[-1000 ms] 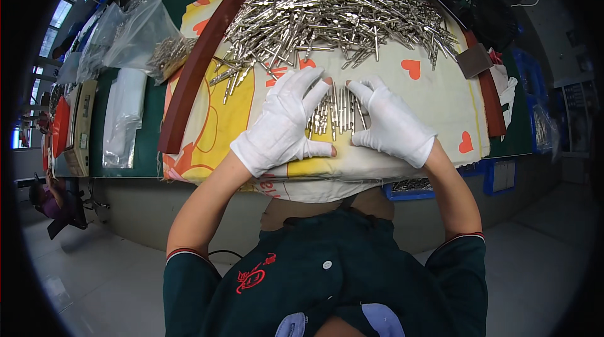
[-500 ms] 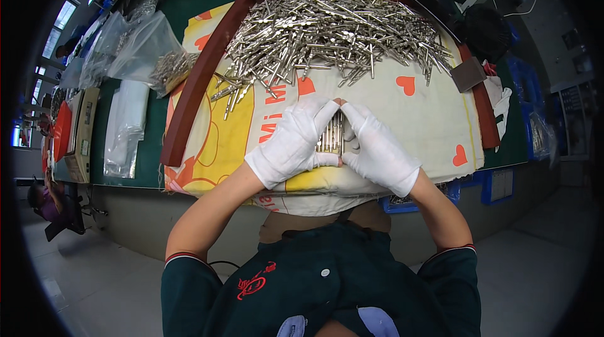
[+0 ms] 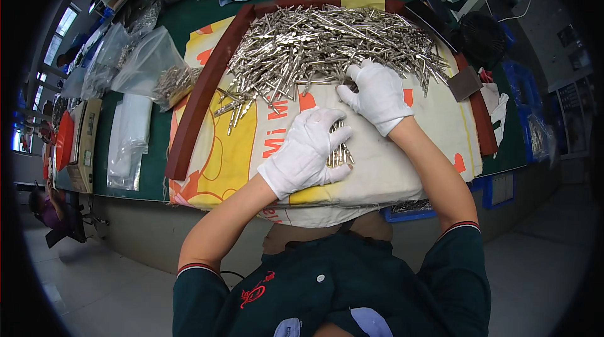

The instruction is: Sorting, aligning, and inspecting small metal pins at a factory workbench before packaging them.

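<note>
White gloves with bare fingertips cover both hands. My left hand (image 3: 303, 149) is curled around a small bundle of shiny metal rods (image 3: 340, 156), which lie side by side near the front of the cloth. Part of that bundle is hidden behind the fingers. Further up and to the right, my right hand (image 3: 379, 97) is at the near edge of a large heap of loose metal rods (image 3: 327, 38). A gap shows between its thumb and forefinger, and its fingertips touch the heap. No rod can be seen within its grasp.
A printed cloth (image 3: 402, 167) lies under the work, bordered by a dark red wooden frame (image 3: 200, 107). A dark block (image 3: 465, 79) sits on the right rail. Plastic bags (image 3: 154, 63) of rods stand at left, and a blue tray (image 3: 409, 211) shows below the edge.
My right hand has left the bundle and moved up and right to the heap. My left hand stays around the bundle, whose rods now sit less evenly.
</note>
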`<move>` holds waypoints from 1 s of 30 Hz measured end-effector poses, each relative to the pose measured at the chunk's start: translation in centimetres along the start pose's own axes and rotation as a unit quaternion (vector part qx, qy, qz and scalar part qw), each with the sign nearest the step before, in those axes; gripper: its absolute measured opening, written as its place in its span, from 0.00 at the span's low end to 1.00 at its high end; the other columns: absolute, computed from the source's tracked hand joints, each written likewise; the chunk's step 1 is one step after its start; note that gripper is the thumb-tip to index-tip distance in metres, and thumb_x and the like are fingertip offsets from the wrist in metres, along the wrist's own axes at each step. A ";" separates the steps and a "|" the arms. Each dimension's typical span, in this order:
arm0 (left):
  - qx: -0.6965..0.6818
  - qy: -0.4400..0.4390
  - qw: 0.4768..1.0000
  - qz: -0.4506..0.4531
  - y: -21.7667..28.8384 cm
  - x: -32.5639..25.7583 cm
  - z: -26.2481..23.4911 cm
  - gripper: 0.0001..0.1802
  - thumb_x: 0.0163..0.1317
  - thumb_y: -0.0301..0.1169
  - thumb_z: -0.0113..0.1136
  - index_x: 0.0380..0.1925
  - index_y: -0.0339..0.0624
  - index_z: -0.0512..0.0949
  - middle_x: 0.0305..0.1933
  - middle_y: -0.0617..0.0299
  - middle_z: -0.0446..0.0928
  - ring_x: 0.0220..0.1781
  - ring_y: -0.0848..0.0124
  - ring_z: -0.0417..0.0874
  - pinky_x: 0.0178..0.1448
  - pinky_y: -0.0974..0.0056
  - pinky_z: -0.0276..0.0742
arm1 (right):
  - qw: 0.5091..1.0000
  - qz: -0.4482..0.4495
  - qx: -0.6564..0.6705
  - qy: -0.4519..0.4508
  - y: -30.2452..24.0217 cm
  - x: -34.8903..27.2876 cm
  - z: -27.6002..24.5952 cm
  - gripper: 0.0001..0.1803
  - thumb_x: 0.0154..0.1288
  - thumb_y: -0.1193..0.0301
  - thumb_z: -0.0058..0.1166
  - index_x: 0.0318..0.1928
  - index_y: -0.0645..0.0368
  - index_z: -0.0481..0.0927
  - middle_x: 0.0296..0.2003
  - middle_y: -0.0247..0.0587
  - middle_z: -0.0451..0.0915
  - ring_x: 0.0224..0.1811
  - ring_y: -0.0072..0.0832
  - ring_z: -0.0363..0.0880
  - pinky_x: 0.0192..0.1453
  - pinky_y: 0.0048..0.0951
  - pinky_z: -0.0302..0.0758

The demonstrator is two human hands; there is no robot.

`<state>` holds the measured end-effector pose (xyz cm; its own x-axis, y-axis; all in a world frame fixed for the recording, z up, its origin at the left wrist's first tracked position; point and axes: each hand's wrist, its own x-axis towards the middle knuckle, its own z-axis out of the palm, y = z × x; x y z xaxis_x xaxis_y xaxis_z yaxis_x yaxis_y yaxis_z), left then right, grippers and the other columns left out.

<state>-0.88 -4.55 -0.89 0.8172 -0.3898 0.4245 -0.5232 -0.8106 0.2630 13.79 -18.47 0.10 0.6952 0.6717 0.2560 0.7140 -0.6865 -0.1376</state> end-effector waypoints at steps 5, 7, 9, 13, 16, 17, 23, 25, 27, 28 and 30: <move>-0.029 0.010 0.999 -0.016 0.0 -0.1 -0.1 0.30 0.47 0.50 0.67 0.45 0.40 0.75 0.52 0.49 0.70 0.53 0.52 0.72 0.60 0.49 0.66 | 0.995 -0.091 0.030 0.008 1.2 -2.5 -0.5 0.10 0.57 0.64 0.59 0.35 0.55 0.79 0.29 0.46 0.76 0.33 0.44 0.79 0.36 0.45 0.75; -0.031 0.019 0.999 -0.018 -0.2 -0.2 0.1 0.29 0.47 0.50 0.67 0.44 0.41 0.75 0.50 0.51 0.71 0.52 0.53 0.72 0.58 0.50 0.66 | 0.992 -0.114 0.009 -0.045 1.2 -3.9 -1.6 0.07 0.58 0.68 0.58 0.36 0.55 0.77 0.32 0.43 0.76 0.35 0.42 0.78 0.38 0.44 0.74; -0.041 0.006 0.999 -0.028 -0.2 -0.4 -0.1 0.30 0.48 0.49 0.68 0.46 0.42 0.74 0.52 0.51 0.70 0.53 0.53 0.71 0.60 0.50 0.65 | 0.987 -0.160 0.024 -0.023 1.3 -5.6 -1.6 0.06 0.57 0.68 0.57 0.34 0.55 0.77 0.30 0.43 0.75 0.35 0.41 0.77 0.36 0.42 0.73; -0.055 -0.012 0.998 -0.032 -0.1 -0.2 -0.3 0.32 0.49 0.49 0.69 0.49 0.42 0.72 0.53 0.51 0.70 0.55 0.53 0.71 0.62 0.50 0.64 | 0.971 -0.236 0.026 0.011 0.5 -8.7 -2.3 0.06 0.54 0.70 0.56 0.34 0.54 0.76 0.29 0.38 0.72 0.34 0.35 0.75 0.34 0.37 0.69; -0.061 -0.027 0.997 -0.028 -0.1 -0.1 -0.5 0.36 0.48 0.52 0.69 0.52 0.41 0.71 0.53 0.51 0.70 0.55 0.53 0.71 0.62 0.50 0.64 | 0.968 -0.249 0.014 0.028 0.7 -9.9 -3.0 0.12 0.54 0.72 0.54 0.41 0.52 0.77 0.32 0.34 0.72 0.34 0.31 0.73 0.36 0.33 0.68; -0.062 -0.018 0.997 -0.034 -0.1 -0.1 -0.4 0.39 0.47 0.54 0.69 0.52 0.40 0.71 0.53 0.51 0.70 0.55 0.52 0.71 0.62 0.51 0.64 | 0.971 -0.229 -0.002 0.063 0.8 -10.1 -3.3 0.13 0.54 0.72 0.54 0.43 0.53 0.77 0.32 0.33 0.72 0.33 0.31 0.72 0.36 0.33 0.68; -0.031 -0.024 0.997 -0.070 1.2 0.9 0.2 0.50 0.39 0.60 0.70 0.56 0.33 0.69 0.56 0.47 0.69 0.58 0.49 0.69 0.65 0.48 0.63 | 0.977 -0.204 -0.031 0.058 1.5 -10.7 -2.2 0.17 0.56 0.72 0.51 0.48 0.56 0.76 0.34 0.33 0.73 0.35 0.30 0.72 0.36 0.33 0.68; -0.010 0.008 0.998 -0.063 1.4 1.2 0.5 0.52 0.40 0.61 0.69 0.56 0.32 0.68 0.59 0.44 0.68 0.61 0.47 0.68 0.68 0.47 0.61 | 0.977 -0.210 -0.037 0.019 -0.1 -10.9 -2.3 0.20 0.55 0.74 0.51 0.51 0.56 0.76 0.37 0.32 0.74 0.36 0.30 0.72 0.39 0.32 0.67; -0.008 0.004 0.999 -0.052 1.2 1.1 1.0 0.51 0.43 0.62 0.67 0.58 0.33 0.67 0.60 0.44 0.67 0.62 0.47 0.68 0.67 0.46 0.61 | 0.973 -0.225 0.012 0.049 -0.9 -10.4 -2.6 0.15 0.54 0.72 0.52 0.45 0.55 0.76 0.33 0.34 0.73 0.34 0.32 0.72 0.35 0.34 0.67; -0.003 -0.003 0.999 -0.045 1.2 0.9 0.9 0.51 0.45 0.63 0.66 0.59 0.33 0.67 0.61 0.44 0.67 0.62 0.47 0.68 0.67 0.46 0.62 | 0.975 -0.212 0.038 0.054 -0.9 -10.3 -2.9 0.14 0.53 0.72 0.53 0.43 0.55 0.77 0.32 0.35 0.74 0.34 0.33 0.73 0.35 0.35 0.68; -0.005 -0.020 0.999 -0.034 1.0 0.8 0.6 0.50 0.46 0.62 0.66 0.58 0.33 0.67 0.61 0.44 0.67 0.61 0.46 0.69 0.65 0.46 0.64 | 0.984 -0.126 0.101 0.078 0.4 -9.1 -2.6 0.09 0.51 0.73 0.55 0.36 0.55 0.79 0.30 0.38 0.78 0.36 0.39 0.76 0.36 0.40 0.72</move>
<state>-0.60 -5.98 -0.78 0.8598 -0.3507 0.3711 -0.4681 -0.8317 0.2986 7.57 -25.56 0.22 0.4847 0.7517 0.4472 0.8746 -0.4245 -0.2343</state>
